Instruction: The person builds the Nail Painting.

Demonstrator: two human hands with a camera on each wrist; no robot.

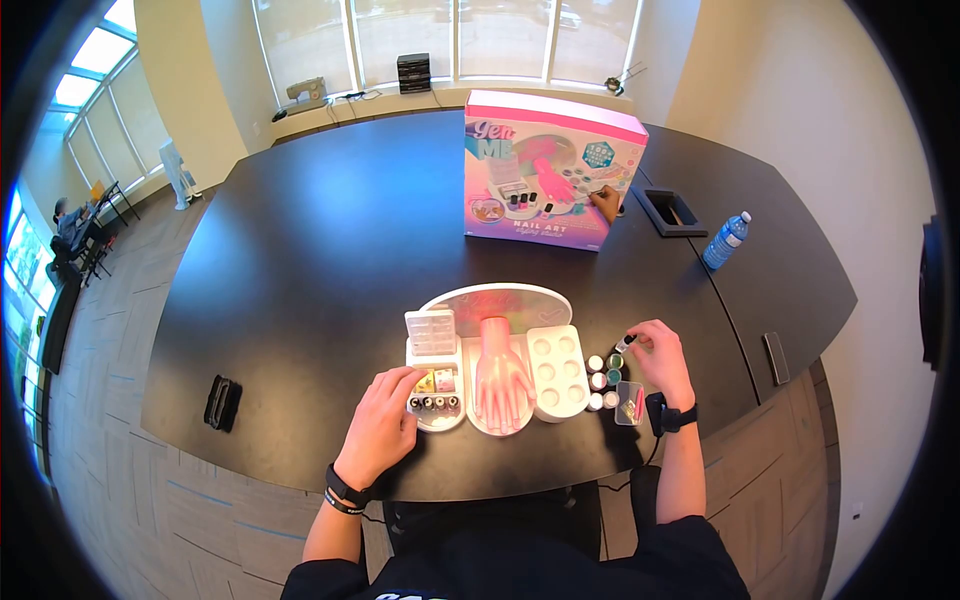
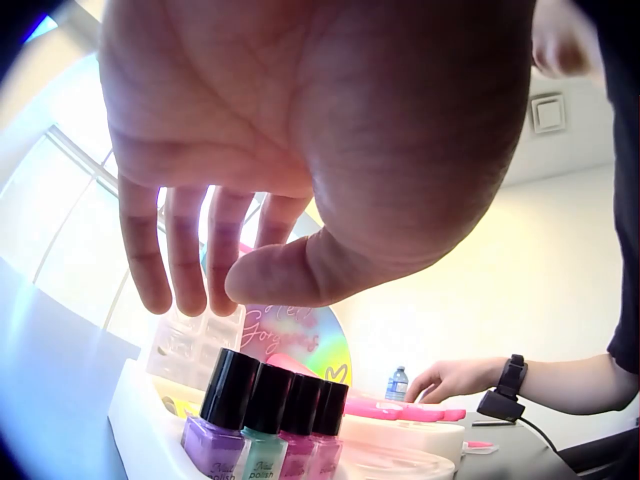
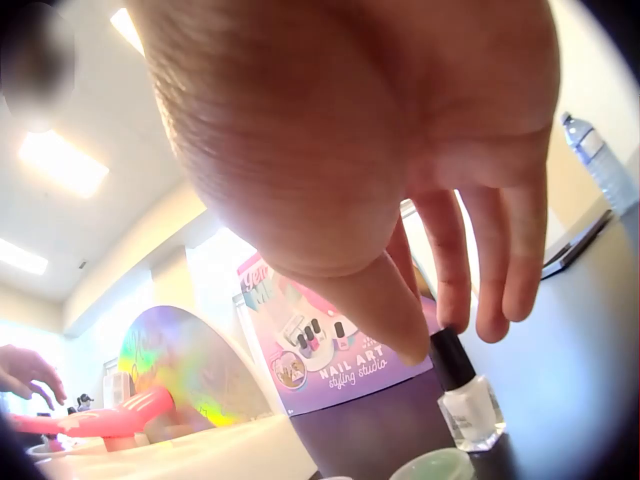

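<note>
My left hand (image 1: 385,420) hovers over the left compartment of a white nail-art station (image 1: 415,365), fingers loosely bent and holding nothing. Just below it, several black-capped nail polish bottles (image 2: 265,430) in purple, teal and pink stand in a row. With thumb and fingertips, my right hand (image 1: 662,358) pinches the black cap of a white nail polish bottle (image 3: 470,410) at the station's right side. Palm down on the middle of the station lies a pink model hand (image 1: 500,375). A white palette with round wells (image 1: 574,400) sits beside it.
Small jars (image 1: 597,363) and a clear box (image 1: 628,404) stand right of the palette. Behind are the nail art box (image 1: 545,215), a water bottle (image 1: 726,240) and a table recess (image 1: 670,213). A phone (image 1: 775,358) lies right, a black case (image 1: 222,403) left.
</note>
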